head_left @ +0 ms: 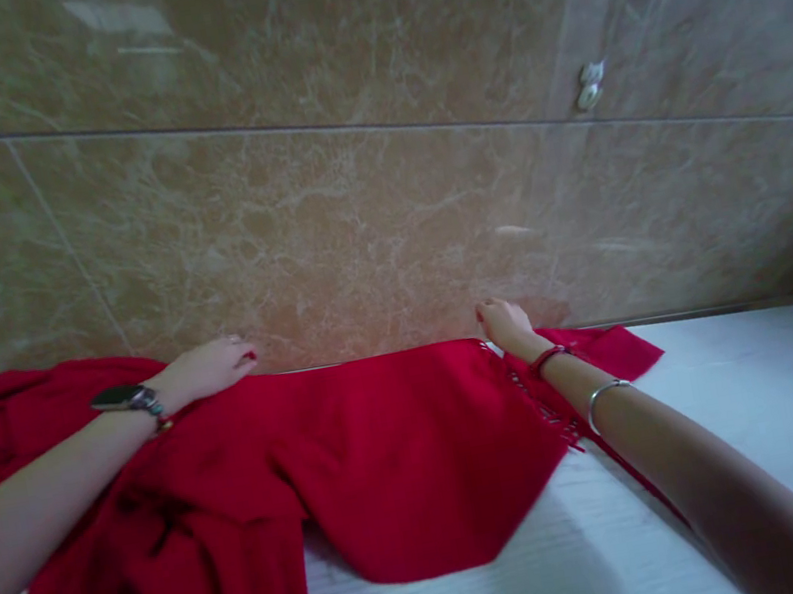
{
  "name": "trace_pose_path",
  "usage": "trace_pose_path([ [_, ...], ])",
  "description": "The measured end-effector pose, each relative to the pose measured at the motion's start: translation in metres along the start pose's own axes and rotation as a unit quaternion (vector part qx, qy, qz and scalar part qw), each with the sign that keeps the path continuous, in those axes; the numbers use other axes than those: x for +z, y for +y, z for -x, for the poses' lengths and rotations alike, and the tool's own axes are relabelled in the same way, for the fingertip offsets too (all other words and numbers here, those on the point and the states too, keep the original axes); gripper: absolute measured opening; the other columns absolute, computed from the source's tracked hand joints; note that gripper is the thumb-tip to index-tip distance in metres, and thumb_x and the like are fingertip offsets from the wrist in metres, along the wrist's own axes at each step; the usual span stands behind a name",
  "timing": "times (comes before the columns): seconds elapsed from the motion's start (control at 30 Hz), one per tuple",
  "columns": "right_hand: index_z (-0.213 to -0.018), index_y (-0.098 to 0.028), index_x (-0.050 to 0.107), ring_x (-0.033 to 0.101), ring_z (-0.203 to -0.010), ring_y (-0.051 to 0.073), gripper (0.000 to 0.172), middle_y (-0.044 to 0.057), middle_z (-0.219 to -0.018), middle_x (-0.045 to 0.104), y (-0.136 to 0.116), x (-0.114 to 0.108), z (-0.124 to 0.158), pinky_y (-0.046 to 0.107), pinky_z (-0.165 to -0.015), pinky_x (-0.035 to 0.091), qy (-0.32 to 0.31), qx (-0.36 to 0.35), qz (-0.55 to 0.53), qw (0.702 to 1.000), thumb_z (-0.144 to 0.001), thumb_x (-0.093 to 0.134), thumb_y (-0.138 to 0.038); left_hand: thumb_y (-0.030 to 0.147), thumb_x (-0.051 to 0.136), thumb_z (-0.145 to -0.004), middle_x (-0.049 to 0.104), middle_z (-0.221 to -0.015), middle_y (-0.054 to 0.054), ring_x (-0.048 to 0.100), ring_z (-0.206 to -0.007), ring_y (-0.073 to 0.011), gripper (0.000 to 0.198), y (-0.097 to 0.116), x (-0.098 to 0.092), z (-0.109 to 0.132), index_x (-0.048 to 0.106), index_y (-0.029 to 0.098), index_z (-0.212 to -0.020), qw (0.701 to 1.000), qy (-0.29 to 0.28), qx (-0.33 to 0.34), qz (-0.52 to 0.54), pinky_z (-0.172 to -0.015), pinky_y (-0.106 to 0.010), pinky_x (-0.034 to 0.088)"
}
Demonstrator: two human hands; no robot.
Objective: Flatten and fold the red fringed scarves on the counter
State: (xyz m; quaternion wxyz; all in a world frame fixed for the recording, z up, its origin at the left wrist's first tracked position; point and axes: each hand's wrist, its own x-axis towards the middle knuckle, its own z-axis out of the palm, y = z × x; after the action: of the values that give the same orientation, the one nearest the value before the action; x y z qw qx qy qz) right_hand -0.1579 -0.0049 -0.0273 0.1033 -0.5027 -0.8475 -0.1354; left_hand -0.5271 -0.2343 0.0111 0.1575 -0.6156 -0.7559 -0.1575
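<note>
A large red cloth (423,455) lies bunched on the left and flatter in the middle, its far edge along the foot of the wall. My left hand (214,365) rests at that far edge, fingers curled together, with the fingertips at the cloth. At the right end of the flat part, my right hand (505,321) has its fingers closed at the far corner, beside a fringed edge. What either hand pinches is too small to make out. Another red flap lies just right of my right wrist.
Behind the cloth stands a brown marbled tile wall (352,213) with a small white fitting (590,86) at the upper right. The cloth lies on a pale, wood-grained surface (763,398). A thin red strip runs beneath my right forearm.
</note>
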Motion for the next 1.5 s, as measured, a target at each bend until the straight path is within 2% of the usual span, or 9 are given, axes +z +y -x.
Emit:
trace_pose_path([
  [0.13,-0.096,-0.011,0.065,0.061,-0.088,0.017,0.027,0.013,-0.095,0.067,-0.013,-0.025,0.031,0.02,-0.07,0.041,-0.056,-0.06,-0.034,0.996,-0.082,0.041,-0.015,0.026,0.048,-0.083,0.065,-0.092,-0.005,0.059,-0.087,-0.0163,0.02,0.084,-0.018,0.023,0.065,0.019,-0.089,0.967,-0.16,0.199,-0.028,-0.083,-0.025,0.041],
  [0.27,-0.093,-0.016,0.067,0.062,-0.082,0.014,0.023,0.006,-0.093,0.069,-0.035,-0.047,0.069,0.018,-0.071,0.041,-0.124,-0.155,-0.075,0.977,-0.081,0.049,-0.024,0.034,0.054,-0.079,0.059,-0.112,-0.012,0.054,-0.105,-0.026,0.034,0.173,-0.022,0.076,0.058,0.018,-0.109,0.94,-0.224,0.255,-0.024,-0.086,-0.036,0.043],
  [0.43,-0.094,-0.018,0.068,0.062,-0.082,0.014,0.022,0.004,-0.093,0.069,-0.051,-0.066,0.098,0.018,-0.069,0.042,-0.203,-0.227,-0.096,0.948,-0.079,0.055,-0.028,0.006,0.053,-0.071,0.057,-0.111,-0.016,0.059,-0.096,-0.0296,0.049,0.221,0.003,0.122,0.051,0.018,-0.118,0.921,-0.273,0.277,-0.039,-0.072,-0.037,0.049],
  [0.77,-0.111,-0.017,0.058,0.06,-0.09,0.019,0.036,0.007,-0.104,0.065,-0.048,-0.056,0.146,0.026,-0.077,0.044,-0.264,-0.323,-0.172,0.892,-0.08,0.054,-0.034,0.0,0.036,-0.078,0.059,-0.107,-0.01,0.059,-0.094,-0.0198,0.045,0.192,0.033,0.119,0.05,0.021,-0.116,0.929,-0.211,0.303,0.024,-0.081,-0.031,0.046],
  [0.93,-0.125,-0.01,0.043,0.051,-0.107,0.029,0.065,0.017,-0.12,0.053,-0.077,-0.05,0.181,0.037,-0.086,0.041,-0.161,-0.312,-0.157,0.923,-0.072,0.061,-0.045,-0.002,0.033,-0.074,0.052,-0.124,-0.005,0.049,-0.112,-0.0158,0.059,0.169,0.038,0.113,0.038,0.022,-0.127,0.94,-0.195,0.265,0.093,-0.095,-0.029,0.038],
  [1.1,-0.104,-0.014,0.055,0.057,-0.087,0.024,0.024,0.012,-0.095,0.062,-0.095,-0.029,0.199,0.035,-0.077,0.041,-0.049,-0.254,-0.073,0.963,-0.084,0.043,-0.016,0.013,0.04,-0.081,0.056,-0.116,-0.005,0.054,-0.105,-0.0158,0.048,0.17,0.032,0.113,0.039,0.024,-0.128,0.942,-0.203,0.234,0.131,-0.089,-0.027,0.041],
  [1.3,-0.097,-0.014,0.058,0.056,-0.086,0.021,0.029,0.011,-0.094,0.06,-0.068,-0.029,0.181,0.03,-0.074,0.042,-0.047,-0.21,-0.043,0.976,-0.081,0.036,-0.004,0.028,0.066,-0.067,0.045,-0.13,-0.013,0.043,-0.117,-0.0312,0.076,0.164,0.011,0.135,0.031,0.031,-0.134,0.952,-0.219,0.213,-0.015,-0.096,-0.049,0.032],
  [1.4,-0.099,-0.014,0.058,0.057,-0.089,0.02,0.036,0.011,-0.098,0.059,-0.051,-0.033,0.175,0.026,-0.074,0.042,-0.034,-0.159,-0.046,0.986,-0.077,0.035,0.001,0.028,0.076,-0.05,0.026,-0.143,-0.012,0.021,-0.128,-0.0423,0.1,0.149,-0.015,0.158,0.025,0.037,-0.135,0.962,-0.218,0.141,-0.079,-0.095,-0.067,0.013],
  [1.5,-0.1,-0.015,0.058,0.058,-0.086,0.019,0.036,0.011,-0.098,0.059,-0.044,-0.033,0.168,0.026,-0.071,0.044,0.005,-0.141,-0.047,0.989,-0.075,0.037,0.001,0.022,0.075,-0.047,0.007,-0.148,-0.008,0.004,-0.128,-0.0488,0.107,0.133,-0.039,0.18,0.018,0.039,-0.137,0.961,-0.231,0.017,-0.149,-0.088,-0.072,0.017],
])
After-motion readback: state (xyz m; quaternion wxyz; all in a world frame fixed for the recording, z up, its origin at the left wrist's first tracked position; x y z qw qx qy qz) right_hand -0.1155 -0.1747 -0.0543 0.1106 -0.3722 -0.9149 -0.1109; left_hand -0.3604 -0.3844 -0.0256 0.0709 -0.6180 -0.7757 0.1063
